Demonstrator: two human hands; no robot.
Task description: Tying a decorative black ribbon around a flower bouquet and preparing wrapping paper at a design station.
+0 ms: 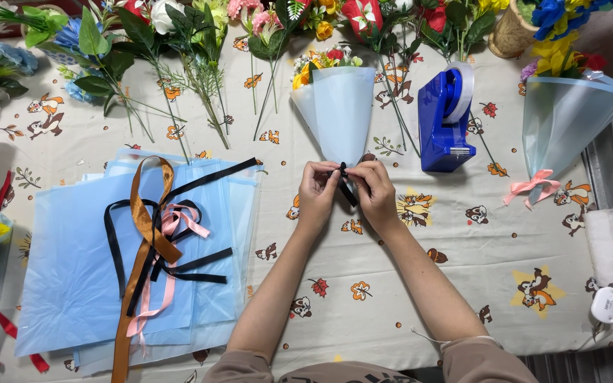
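Observation:
A small bouquet wrapped in a light blue paper cone [336,110] lies on the table with its narrow end toward me and yellow and red flowers at the far end. My left hand [318,189] and my right hand [373,190] meet at the cone's tip. Both pinch a thin black ribbon [347,190] there; one tail of it hangs down between the hands.
A blue tape dispenser [445,120] stands right of the cone. A second wrapped bouquet with a pink bow [565,128] lies at far right. Stacked blue paper sheets [58,284] with brown, pink and black ribbons [152,234] lie left. Loose artificial flowers [179,50] line the far edge.

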